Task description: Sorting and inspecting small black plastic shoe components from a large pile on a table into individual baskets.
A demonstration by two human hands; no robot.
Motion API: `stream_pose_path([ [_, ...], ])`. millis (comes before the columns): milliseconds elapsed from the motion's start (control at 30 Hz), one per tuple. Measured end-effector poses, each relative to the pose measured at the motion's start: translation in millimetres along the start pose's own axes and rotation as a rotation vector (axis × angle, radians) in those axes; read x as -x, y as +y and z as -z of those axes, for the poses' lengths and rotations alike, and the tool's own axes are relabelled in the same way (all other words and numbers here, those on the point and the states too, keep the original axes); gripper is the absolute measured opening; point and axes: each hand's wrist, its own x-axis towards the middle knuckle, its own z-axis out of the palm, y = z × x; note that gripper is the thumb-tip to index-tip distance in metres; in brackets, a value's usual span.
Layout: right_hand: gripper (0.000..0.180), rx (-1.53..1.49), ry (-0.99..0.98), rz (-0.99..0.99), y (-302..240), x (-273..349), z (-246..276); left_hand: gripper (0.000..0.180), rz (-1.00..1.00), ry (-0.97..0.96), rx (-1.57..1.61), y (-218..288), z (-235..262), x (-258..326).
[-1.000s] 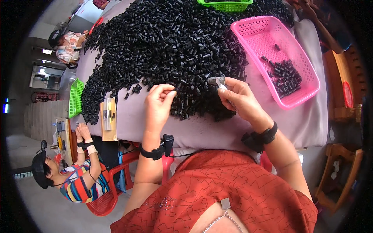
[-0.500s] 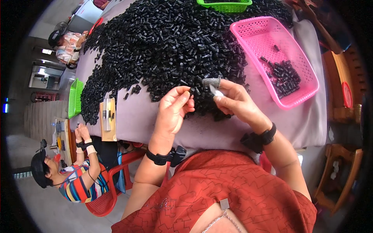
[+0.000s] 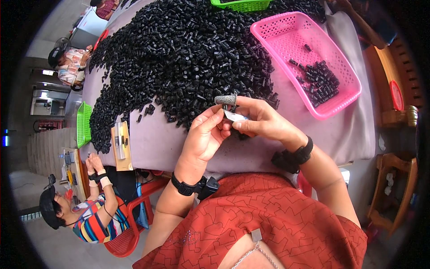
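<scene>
My left hand [image 3: 202, 136] is closed in a pinch on a small black plastic part [image 3: 225, 107], mostly covered by the fingers. My right hand [image 3: 268, 120] grips a small knife [image 3: 234, 116] with a pale blade. A grey knitted finger sleeve [image 3: 225, 99] covers the tip of the right index finger. Blade and part meet between the two hands; whether the edge touches the part I cannot tell. Just beyond the hands spreads a large heap of small black plastic parts [image 3: 188, 54] on a pale mauve cloth [image 3: 152, 150].
Several black parts lie in a pink basket [image 3: 309, 107] on the right. Green baskets stand at the far edge [image 3: 242, 6] and left edge [image 3: 83, 124]. A tan board [image 3: 122, 145] lies at left. A person in a striped shirt [image 3: 101, 222] sits lower left; another [image 3: 69, 65] works beyond.
My right hand has moved left with the knife, and its sleeved finger now lies over the part in my left hand. The whole view has shifted slightly.
</scene>
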Motion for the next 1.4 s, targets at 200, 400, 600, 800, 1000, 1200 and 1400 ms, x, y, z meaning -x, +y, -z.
stream_pose_path([
  [200,0.064,-0.017,-0.054,-0.020,1,0,1,0.021,0.010,0.028,0.024,0,-1,2],
  [400,0.064,-0.112,-0.106,-0.027,0,0,4,0.019,0.020,-0.004,0.048,0,1,5],
  [600,0.064,-0.080,-0.105,-0.024,3,0,4,0.019,0.040,-0.021,0.078,-1,-1,6],
  [800,0.041,-0.151,-0.039,-0.037,10,-3,8,0.021,0.036,-0.040,0.029,-4,1,9],
  [1000,0.032,-0.131,0.049,0.006,7,-3,6,0.019,0.057,-0.043,0.037,2,-7,6],
  [1200,0.029,-0.126,0.068,0.013,6,-2,8,0.017,-0.047,0.047,-0.020,8,-3,8],
  [1400,0.029,-0.088,0.093,-0.008,8,-3,8,0.026,-0.094,-0.064,-0.003,12,5,7],
])
